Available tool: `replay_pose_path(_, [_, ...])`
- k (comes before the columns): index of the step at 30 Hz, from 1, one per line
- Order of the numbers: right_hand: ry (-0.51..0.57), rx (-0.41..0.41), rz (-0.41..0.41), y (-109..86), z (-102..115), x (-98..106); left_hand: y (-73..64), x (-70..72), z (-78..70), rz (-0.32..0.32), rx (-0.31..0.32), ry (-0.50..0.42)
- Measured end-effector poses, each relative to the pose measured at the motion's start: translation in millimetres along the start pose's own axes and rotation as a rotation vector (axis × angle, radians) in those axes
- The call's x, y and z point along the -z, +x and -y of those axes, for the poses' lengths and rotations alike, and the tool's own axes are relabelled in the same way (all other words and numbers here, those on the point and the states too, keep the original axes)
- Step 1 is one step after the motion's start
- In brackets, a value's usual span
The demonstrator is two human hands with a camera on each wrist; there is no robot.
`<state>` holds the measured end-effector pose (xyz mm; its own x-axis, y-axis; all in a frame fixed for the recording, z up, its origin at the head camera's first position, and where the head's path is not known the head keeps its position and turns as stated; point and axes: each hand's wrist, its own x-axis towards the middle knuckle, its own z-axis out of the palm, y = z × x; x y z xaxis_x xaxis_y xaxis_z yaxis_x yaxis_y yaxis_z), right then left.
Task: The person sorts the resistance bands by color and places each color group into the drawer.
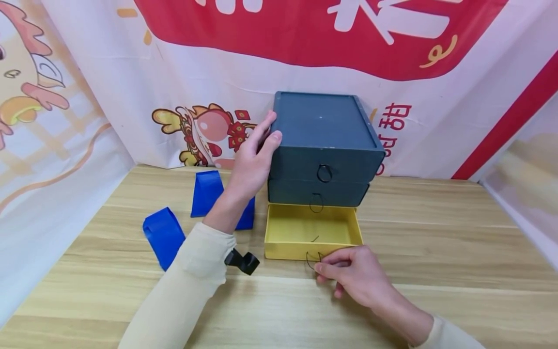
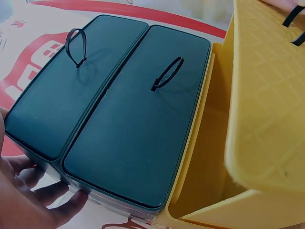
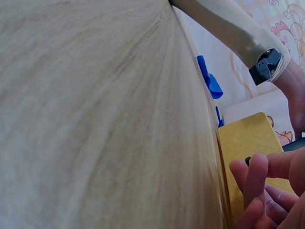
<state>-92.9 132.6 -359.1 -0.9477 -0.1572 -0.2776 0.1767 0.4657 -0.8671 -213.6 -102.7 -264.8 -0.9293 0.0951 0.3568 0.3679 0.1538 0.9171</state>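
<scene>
Drawer (image 1: 285,250), yellow, open beneath dark boxes (image 1: 298,167); looks light, stiff, probably slick. Best hold: front loop (image 2: 292,16), pinched by right hand (image 1: 357,275). Left hand (image 1: 254,162), fingers extended, braces boxes' side.

We see a pale wood-grain desk (image 1: 436,271) reaching back to a white fabric backdrop (image 1: 244,72) that hangs in soft creases. Across its top we find a large red panel (image 1: 287,48) with white characters (image 1: 414,24); lower down are a printed cartoon figure (image 1: 213,128) and small red characters (image 1: 394,116). A red stripe (image 1: 520,114) slants down at right. To our left hangs a white cloth (image 1: 65,194) bearing a pastel cartoon creature (image 1: 17,72). The light is bright and soft.
</scene>
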Motion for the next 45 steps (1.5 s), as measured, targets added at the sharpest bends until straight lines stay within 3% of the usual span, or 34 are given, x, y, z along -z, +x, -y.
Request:
replay_pose_path(15, [-0.002,0.011,0.022,-3.7,0,7,-0.1,-1.2,0.4,0.001,-0.004,-0.001])
replay_pose_path(27, [-0.052,-0.053,-0.018,-10.7,11,18,0.7,-1.6,0.7,0.006,-0.013,-0.008])
replay_pose_path(31, [-0.035,0.034,-0.047,-13.3,19,29,0.8,-1.3,0.7,0.007,-0.012,-0.014])
replay_pose_path(35, [0.008,0.149,-0.132,-14.3,30,45,0.3,0.3,-0.3,0.01,-0.006,-0.007])
replay_pose_path(39, [0.003,0.319,-0.303,-12.9,44,63,-0.1,3.1,-1.8,0.014,0.001,0.007])
replay_pose_path(45, [0.007,0.603,-0.648,-1.2,66,89,-0.6,6.3,-3.8,0.02,0.019,0.007])
